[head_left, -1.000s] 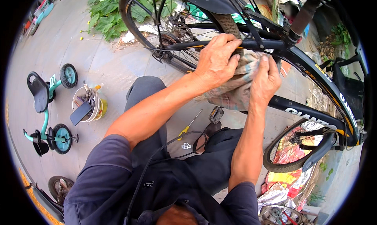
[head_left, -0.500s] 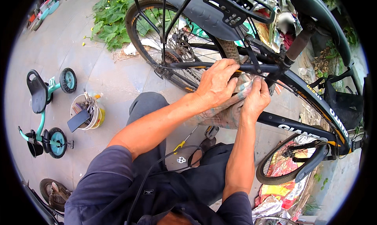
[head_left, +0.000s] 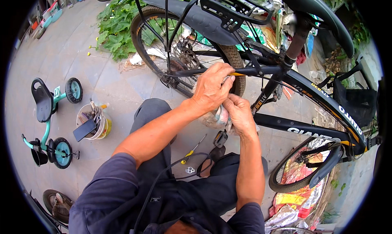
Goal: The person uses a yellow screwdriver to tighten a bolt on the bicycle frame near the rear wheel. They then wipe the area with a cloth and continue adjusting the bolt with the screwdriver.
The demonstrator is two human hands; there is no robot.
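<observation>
A black bicycle (head_left: 265, 70) lies across the view in front of me, its rear wheel (head_left: 241, 66) toward the upper left. My left hand (head_left: 210, 87) is closed at a rear frame tube, fingertips against its yellow-marked part. A pale, stained rag (head_left: 221, 116) bunches beneath both hands, partly hidden by them. Just below the tube, my right hand (head_left: 241, 113) pinches the rag between thumb and fingers, close to the left thumb. Part of the rag shows beside the left hand too. The pedal (head_left: 220, 138) hangs under the rag.
On the paving lie a yellow-handled screwdriver (head_left: 188, 154) and a small metal multi-hole wrench (head_left: 190, 170), near my foot. A tool bucket (head_left: 104, 126) with a phone (head_left: 84, 129) on top stands left, beside a teal tricycle (head_left: 47, 130). Leafy plants (head_left: 116, 28) grow beyond the rear wheel.
Both hands have shifted left and the right hand has dropped lower with the rag, away from the frame junction. The view has shifted slightly, uncovering more of the seat tube.
</observation>
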